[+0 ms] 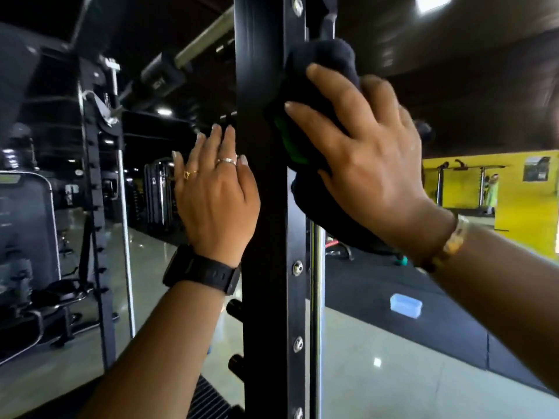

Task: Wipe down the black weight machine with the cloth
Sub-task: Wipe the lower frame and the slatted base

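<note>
Pressing the dark cloth (320,65) against the right face of the black weight machine (263,207), I am working high on its near upright, which is running through the middle of the view from bottom to top. The right hand (363,140) is covering the wad, its fingers (305,116) spread apart and curving over the fabric to hold it on the steel. A green patch (290,143) is showing under them, and loose cloth is hanging below the palm. The left hand (214,192) is resting flat on the left face of the same post, its fingers (223,140) straight, close together and holding nothing, with a black watch (202,273) on the wrist. To do this pass well, I am judging that the wad needs even pressure and one long vertical stroke, riding over the bolts (298,267) rather than skipping them. The hanging tail should be tucked in so it is not snagging on the chrome rod (317,297) just to the right. Farther out, a pale blue box (405,305) is sitting on the floor to the right, and a yellow wall (520,201) is closing off the far right.
</note>
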`<state>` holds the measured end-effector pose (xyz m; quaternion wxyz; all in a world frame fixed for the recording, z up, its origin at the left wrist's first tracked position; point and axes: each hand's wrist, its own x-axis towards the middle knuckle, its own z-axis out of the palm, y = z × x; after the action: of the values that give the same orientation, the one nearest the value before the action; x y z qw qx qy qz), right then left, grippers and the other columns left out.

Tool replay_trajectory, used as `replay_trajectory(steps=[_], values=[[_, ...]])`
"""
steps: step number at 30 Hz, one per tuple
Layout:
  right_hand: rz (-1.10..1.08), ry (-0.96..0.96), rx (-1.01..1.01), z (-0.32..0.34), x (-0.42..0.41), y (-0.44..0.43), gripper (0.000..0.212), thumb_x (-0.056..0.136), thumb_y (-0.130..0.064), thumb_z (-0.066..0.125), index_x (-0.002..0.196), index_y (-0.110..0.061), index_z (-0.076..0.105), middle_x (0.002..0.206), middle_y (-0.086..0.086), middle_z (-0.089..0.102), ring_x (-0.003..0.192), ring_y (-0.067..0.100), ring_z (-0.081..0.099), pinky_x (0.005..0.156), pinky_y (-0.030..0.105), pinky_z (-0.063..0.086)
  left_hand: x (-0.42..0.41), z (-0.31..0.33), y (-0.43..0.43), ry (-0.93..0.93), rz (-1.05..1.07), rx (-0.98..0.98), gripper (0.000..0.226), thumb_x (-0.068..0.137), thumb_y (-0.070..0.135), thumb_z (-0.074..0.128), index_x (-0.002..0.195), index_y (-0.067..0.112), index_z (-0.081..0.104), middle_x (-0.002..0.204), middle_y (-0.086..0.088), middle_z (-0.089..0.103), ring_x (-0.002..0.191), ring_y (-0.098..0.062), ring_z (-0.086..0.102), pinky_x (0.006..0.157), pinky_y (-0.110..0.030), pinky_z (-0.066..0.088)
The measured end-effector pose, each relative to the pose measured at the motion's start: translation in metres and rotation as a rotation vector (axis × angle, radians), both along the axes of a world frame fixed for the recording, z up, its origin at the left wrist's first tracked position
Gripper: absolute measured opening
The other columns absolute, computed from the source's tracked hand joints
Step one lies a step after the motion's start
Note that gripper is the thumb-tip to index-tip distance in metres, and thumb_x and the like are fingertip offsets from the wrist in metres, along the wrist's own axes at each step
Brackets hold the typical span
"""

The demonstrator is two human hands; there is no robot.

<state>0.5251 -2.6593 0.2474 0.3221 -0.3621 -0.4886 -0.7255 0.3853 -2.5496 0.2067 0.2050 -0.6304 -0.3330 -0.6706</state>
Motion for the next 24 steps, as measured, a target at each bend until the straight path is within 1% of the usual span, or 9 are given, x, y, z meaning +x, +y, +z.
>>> replay_trajectory(steps=[3,6,10,11,13,15,17,22,24], values=[[-0.152,-0.150,0.096,0.046,-0.009,0.010,0.028,0.093,-0.023,0.058,0.119,-0.023,0.067,0.131,0.005,0.061,0.104,0.035,0.057,0.067,0.035,0.045,0.005,0.017,0.007,-0.043,-0.042,0.010,0.048,0.097,0.023,0.036,0.140,0.007,0.049,0.147,-0.012,0.046,0.139,-0.033,0.038,0.116,-0.051,0.017],[-0.245,-0.190,0.056,0.076,-0.022,0.022,0.027,0.090,-0.026,0.055,0.113,-0.027,0.070,0.128,0.001,0.063,0.098,0.032,0.065,0.065,0.030,0.046,0.012,0.027,0.017,-0.066,-0.075,0.003,0.051,0.095,0.024,0.033,0.139,0.005,0.050,0.147,-0.014,0.046,0.138,-0.034,0.039,0.116,-0.052,0.018],[-0.487,-0.298,-0.232,0.086,-0.023,0.047,0.052,0.086,-0.030,0.024,0.112,-0.029,0.069,0.131,-0.002,0.059,0.107,0.029,0.059,0.070,0.033,0.045,0.025,0.026,0.034,-0.093,-0.104,0.020,0.057,0.093,0.026,0.028,0.140,0.000,0.047,0.145,-0.019,0.046,0.135,-0.038,0.042,0.112,-0.055,0.025],[-0.531,-0.345,-0.267,0.088,-0.021,0.048,0.057,0.085,-0.031,0.020,0.117,-0.028,0.067,0.135,-0.001,0.056,0.112,0.030,0.057,0.073,0.035,0.045,0.029,0.024,0.037,-0.104,-0.114,0.027,0.056,0.094,0.025,0.031,0.140,-0.001,0.046,0.145,-0.021,0.046,0.134,-0.040,0.043,0.111,-0.057,0.027],[-0.607,-0.413,-0.294,0.101,-0.024,0.047,0.052,0.089,-0.034,0.027,0.129,-0.027,0.059,0.145,0.000,0.046,0.122,0.032,0.048,0.080,0.038,0.044,0.037,0.022,0.046,-0.135,-0.163,0.039,0.055,0.095,0.026,0.033,0.141,-0.002,0.044,0.145,-0.022,0.045,0.134,-0.040,0.042,0.111,-0.057,0.029],[-0.674,-0.354,-0.393,0.128,-0.027,0.047,0.048,0.093,-0.039,0.043,0.140,-0.029,0.046,0.153,0.000,0.031,0.132,0.035,0.033,0.090,0.043,0.039,0.045,0.022,0.052,-0.148,-0.267,0.053,0.056,0.097,0.029,0.031,0.142,-0.001,0.043,0.147,-0.021,0.044,0.136,-0.036,0.040,0.114,-0.049,0.025],[-0.667,-0.269,-0.384,0.161,-0.031,0.047,0.051,0.093,-0.042,0.050,0.142,-0.029,0.044,0.154,0.000,0.028,0.133,0.037,0.028,0.095,0.047,0.037,0.049,0.024,0.057,-0.158,-0.409,0.074,0.056,0.098,0.030,0.029,0.144,0.001,0.041,0.149,-0.018,0.042,0.139,-0.030,0.036,0.116,-0.039,0.021],[-0.534,-0.032,-0.308,0.223,-0.036,0.060,0.045,0.096,-0.040,0.048,0.136,-0.021,0.051,0.142,0.011,0.044,0.127,0.037,0.041,0.101,0.051,0.036,0.049,0.050,0.074,-0.189,-0.634,0.025,0.063,0.094,0.040,0.026,0.148,0.008,0.035,0.156,-0.009,0.031,0.146,-0.023,0.023,0.121,-0.044,0.016],[-0.489,0.040,-0.289,0.236,-0.039,0.068,0.047,0.095,-0.044,0.047,0.134,-0.019,0.053,0.135,0.013,0.050,0.124,0.036,0.045,0.101,0.049,0.039,0.046,0.063,0.080,-0.201,-0.678,0.022,0.060,0.095,0.036,0.030,0.148,0.007,0.034,0.156,-0.009,0.031,0.147,-0.023,0.023,0.120,-0.046,0.017]])
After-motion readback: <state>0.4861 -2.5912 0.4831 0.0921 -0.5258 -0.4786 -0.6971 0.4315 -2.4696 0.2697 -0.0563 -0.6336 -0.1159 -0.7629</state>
